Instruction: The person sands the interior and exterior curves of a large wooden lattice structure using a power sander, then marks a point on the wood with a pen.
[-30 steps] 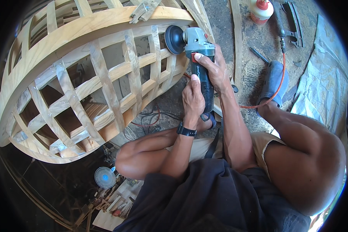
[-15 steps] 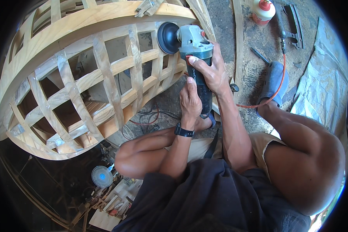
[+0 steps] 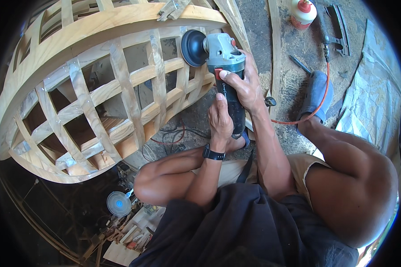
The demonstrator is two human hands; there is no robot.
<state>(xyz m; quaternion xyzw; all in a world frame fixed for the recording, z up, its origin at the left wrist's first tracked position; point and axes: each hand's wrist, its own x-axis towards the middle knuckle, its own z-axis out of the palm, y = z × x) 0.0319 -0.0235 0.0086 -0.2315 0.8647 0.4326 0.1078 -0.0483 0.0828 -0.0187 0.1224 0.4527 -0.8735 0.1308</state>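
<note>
While the right hand [image 3: 245, 89] closes around the upper body of an angle grinder [image 3: 226, 58], its thumb at the red switch [image 3: 218, 73], the left hand [image 3: 221, 122] grips lower down the dark handle with its thumb pointing up along it. The grinder stands over the right end of a curved wooden lattice [image 3: 125, 84], its round black pad [image 3: 194, 48] facing the slats just below a thick curved rail [image 3: 98, 26]; whether the pad actually touches the wood is hard to tell from this angle. A scrap of wood [image 3: 173, 10] sits on that rail. A black watch [image 3: 214, 153] circles the left wrist. Across the dusty floor [image 3: 256, 26], to the right, lie a white bottle with a red cap [image 3: 303, 17], an orange hose [image 3: 327, 80] joined to a dark tool, and a crumpled silvery sheet [image 3: 365, 89].
</note>
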